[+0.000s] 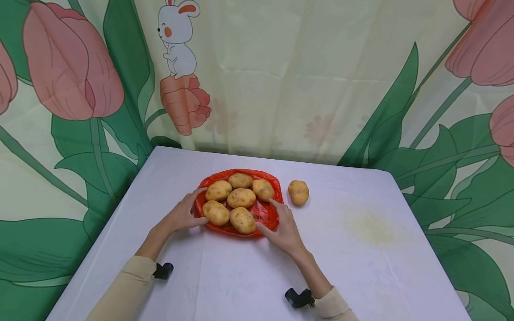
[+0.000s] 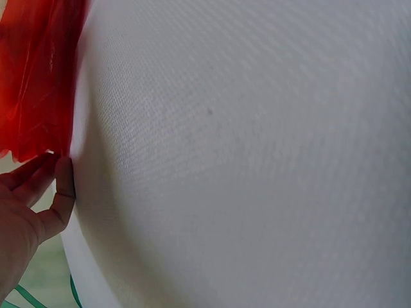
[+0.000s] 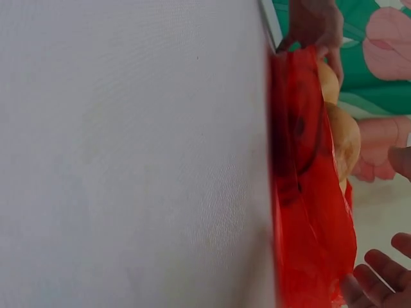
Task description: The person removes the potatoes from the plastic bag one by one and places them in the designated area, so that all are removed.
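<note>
Several potatoes (image 1: 241, 198) lie in a red plastic bag (image 1: 261, 213), its rim spread low around them. At the bag's left side, my left hand (image 1: 185, 213) has its thumb and fingers spread apart, fingertips touching the red edge. Seen from the left wrist, those fingertips (image 2: 62, 168) meet the bag's side near the tabletop. My right hand (image 1: 284, 227) reaches over the right rim with thumb and fingers parted. The right wrist view shows its fingers (image 3: 379, 273) loosely extended beside the red plastic, gripping nothing.
One more potato (image 1: 298, 192) lies on the white tabletop (image 1: 345, 258) just right of the bag. A curtain (image 1: 273, 80) printed with tulips and a rabbit hangs behind the table. Black wrist cameras (image 1: 299, 298) are strapped to both forearms.
</note>
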Tool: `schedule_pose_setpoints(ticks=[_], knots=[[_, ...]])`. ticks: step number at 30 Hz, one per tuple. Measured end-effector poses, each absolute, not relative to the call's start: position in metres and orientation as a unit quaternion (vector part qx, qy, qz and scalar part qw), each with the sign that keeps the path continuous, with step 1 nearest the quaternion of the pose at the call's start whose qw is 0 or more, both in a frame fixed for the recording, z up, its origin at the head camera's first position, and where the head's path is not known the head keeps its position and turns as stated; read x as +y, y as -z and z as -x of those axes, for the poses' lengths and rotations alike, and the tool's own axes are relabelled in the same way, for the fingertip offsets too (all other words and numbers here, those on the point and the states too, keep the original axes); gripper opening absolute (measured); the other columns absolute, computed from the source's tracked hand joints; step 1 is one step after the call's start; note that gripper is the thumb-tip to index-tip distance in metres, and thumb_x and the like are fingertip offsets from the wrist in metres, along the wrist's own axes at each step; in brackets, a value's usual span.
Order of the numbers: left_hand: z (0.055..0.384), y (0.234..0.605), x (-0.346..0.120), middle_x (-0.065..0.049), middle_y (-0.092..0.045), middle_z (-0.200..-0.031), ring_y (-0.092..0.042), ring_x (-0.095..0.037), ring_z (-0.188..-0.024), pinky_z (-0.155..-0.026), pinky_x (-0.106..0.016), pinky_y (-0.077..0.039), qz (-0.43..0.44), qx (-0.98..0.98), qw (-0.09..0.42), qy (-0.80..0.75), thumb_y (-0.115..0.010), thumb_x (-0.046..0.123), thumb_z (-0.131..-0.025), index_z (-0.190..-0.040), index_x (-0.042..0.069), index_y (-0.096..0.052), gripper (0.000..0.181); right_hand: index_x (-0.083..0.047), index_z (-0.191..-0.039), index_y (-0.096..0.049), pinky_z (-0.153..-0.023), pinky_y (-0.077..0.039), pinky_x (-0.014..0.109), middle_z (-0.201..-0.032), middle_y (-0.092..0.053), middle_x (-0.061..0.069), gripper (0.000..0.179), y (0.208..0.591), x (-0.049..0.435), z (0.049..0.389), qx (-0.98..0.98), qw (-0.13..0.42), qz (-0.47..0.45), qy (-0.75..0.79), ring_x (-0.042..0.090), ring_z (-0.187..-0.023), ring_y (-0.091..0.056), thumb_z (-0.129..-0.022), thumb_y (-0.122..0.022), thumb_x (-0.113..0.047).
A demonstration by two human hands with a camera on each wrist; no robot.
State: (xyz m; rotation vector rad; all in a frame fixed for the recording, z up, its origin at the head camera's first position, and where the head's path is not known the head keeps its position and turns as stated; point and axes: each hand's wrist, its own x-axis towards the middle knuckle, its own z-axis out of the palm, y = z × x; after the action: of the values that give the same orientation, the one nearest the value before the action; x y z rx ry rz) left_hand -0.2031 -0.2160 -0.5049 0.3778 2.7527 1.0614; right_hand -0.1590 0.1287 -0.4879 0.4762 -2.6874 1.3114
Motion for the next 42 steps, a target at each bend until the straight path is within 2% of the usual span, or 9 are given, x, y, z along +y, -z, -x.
schedule_pose_setpoints(ticks=[6,14,20,25,29,35,42], knots=[[0.203,0.504,-0.215,-0.026,-0.04,-0.148,-0.046,-0.044,-0.13,-0.103,-0.067,-0.045,-0.124,0.922,0.086,-0.355,-0.077,0.044,-0.079,-0.16,0.02,-0.024,0.099,-0.008,-0.151,-0.044,-0.11,-0.043,0.054,-0.144,-0.053,0.017,0.081,0.49,0.121,0.158,-0.888,0.052,-0.158,-0.428,0.032,-0.132,-0.045,-0.085,-0.082,-0.038],[0.202,0.505,-0.217,-0.027,-0.04,-0.148,-0.047,-0.044,-0.129,-0.104,-0.067,-0.045,-0.128,0.921,0.085,-0.358,-0.076,0.043,-0.08,-0.16,0.019,-0.025,0.098,-0.006,-0.149,-0.047,-0.106,-0.046,0.054,-0.14,-0.055,0.017,0.078,0.491,0.11,0.155,-0.89,0.07,-0.184,-0.41,0.03,-0.128,-0.048,-0.086,-0.082,-0.036],[0.201,0.505,-0.216,-0.027,-0.041,-0.148,-0.046,-0.046,-0.132,-0.105,-0.069,-0.043,-0.127,0.922,0.087,-0.356,-0.076,0.043,-0.079,-0.159,0.02,-0.026,0.097,-0.003,-0.149,-0.046,-0.104,-0.048,0.054,-0.14,-0.054,0.019,0.077,0.493,0.102,0.156,-0.881,0.043,-0.208,-0.422,0.037,-0.129,-0.049,-0.087,-0.081,-0.033],[0.201,0.503,-0.215,-0.026,-0.04,-0.149,-0.044,-0.047,-0.134,-0.104,-0.07,-0.042,-0.124,0.923,0.087,-0.355,-0.077,0.043,-0.079,-0.159,0.021,-0.025,0.098,-0.006,-0.15,-0.045,-0.103,-0.049,0.05,-0.141,-0.055,0.014,0.076,0.493,0.096,0.158,-0.89,0.016,-0.212,-0.404,0.033,-0.127,-0.05,-0.089,-0.078,-0.037],[0.2,0.502,-0.215,-0.026,-0.041,-0.148,-0.045,-0.046,-0.133,-0.104,-0.069,-0.043,-0.124,0.923,0.086,-0.353,-0.077,0.044,-0.079,-0.159,0.021,-0.025,0.098,-0.01,-0.15,-0.045,-0.11,-0.045,0.051,-0.145,-0.053,0.011,0.075,0.492,0.094,0.159,-0.895,-0.003,-0.213,-0.393,0.029,-0.134,-0.047,-0.09,-0.077,-0.04],[0.201,0.503,-0.216,-0.026,-0.041,-0.147,-0.046,-0.045,-0.132,-0.104,-0.069,-0.043,-0.128,0.924,0.085,-0.351,-0.076,0.044,-0.079,-0.159,0.022,-0.026,0.097,-0.013,-0.15,-0.046,-0.115,-0.039,0.054,-0.152,-0.047,0.013,0.074,0.494,0.092,0.162,-0.901,-0.027,-0.202,-0.383,0.032,-0.145,-0.039,-0.09,-0.076,-0.043],[0.2,0.502,-0.216,-0.026,-0.041,-0.147,-0.047,-0.045,-0.13,-0.104,-0.068,-0.044,-0.125,0.925,0.088,-0.349,-0.076,0.044,-0.08,-0.159,0.022,-0.025,0.097,-0.013,-0.15,-0.045,-0.12,-0.031,0.054,-0.152,-0.048,0.01,0.074,0.499,0.09,0.164,-0.901,-0.047,-0.196,-0.383,0.034,-0.151,-0.032,-0.09,-0.074,-0.045]])
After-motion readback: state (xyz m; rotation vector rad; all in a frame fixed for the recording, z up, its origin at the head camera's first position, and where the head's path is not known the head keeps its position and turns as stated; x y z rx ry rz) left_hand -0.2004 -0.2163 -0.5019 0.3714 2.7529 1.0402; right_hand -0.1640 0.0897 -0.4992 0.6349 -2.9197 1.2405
